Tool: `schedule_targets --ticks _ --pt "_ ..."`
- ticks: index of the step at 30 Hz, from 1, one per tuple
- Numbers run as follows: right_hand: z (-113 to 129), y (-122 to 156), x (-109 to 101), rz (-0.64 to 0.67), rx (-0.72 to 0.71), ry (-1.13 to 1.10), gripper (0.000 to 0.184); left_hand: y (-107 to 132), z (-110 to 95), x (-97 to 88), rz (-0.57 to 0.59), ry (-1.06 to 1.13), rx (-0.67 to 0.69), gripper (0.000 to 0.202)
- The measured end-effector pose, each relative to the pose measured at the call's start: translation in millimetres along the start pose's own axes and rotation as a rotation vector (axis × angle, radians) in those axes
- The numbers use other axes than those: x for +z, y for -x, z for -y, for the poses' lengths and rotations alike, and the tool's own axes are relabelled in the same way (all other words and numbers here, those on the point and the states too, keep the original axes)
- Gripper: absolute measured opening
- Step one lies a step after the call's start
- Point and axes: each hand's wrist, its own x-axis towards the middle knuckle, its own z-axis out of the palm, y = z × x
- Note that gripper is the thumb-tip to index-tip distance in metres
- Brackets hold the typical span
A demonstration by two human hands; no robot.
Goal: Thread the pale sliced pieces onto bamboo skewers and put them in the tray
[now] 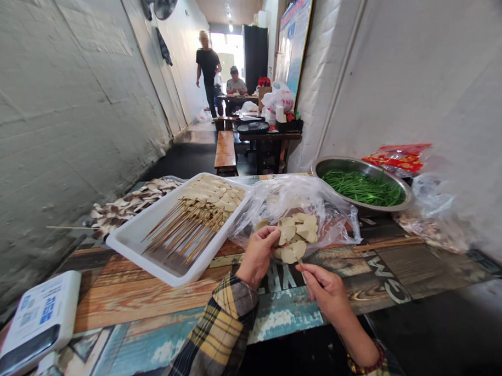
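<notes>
Thin, pale beige slices of food (pixel 307 228), of a kind I cannot tell, lie at the mouth of a clear plastic bag (pixel 338 218). My left hand (pixel 258 254) is closed with thumb and fingertips at the edge of these slices. Between the thumb and fingers of my right hand (pixel 326 289) is a thin wooden skewer (pixel 300 265), its far end at a front slice (pixel 292 253). Left of the bag, a white plastic tray (pixel 155 268) bears rows of finished skewers (pixel 190 228) with similar slices, sticks pointing toward me.
A steel bowl (pixel 408 201) of green chives (pixel 360 188) stands at the right, near bagged food (pixel 437 228) and loose skewers (pixel 387 243). Brown-and-white pieces (pixel 132 206) lie behind the tray. A white box-shaped device (pixel 37 321) sits front left. Two people are farther back.
</notes>
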Motion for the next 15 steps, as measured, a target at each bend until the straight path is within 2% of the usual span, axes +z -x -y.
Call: schedule_targets --ticks 10,15 --pt "-3.7 -0.1 -0.5 0.012 -0.012 0.002 0.036 1.8 -2.8 2.4 0.003 0.047 -0.025 0.029" --pt "-5.0 -0.5 -0.3 0.012 -0.007 0.003 0.034 3.1 -0.9 2.7 0.021 -0.012 -0.018 0.028"
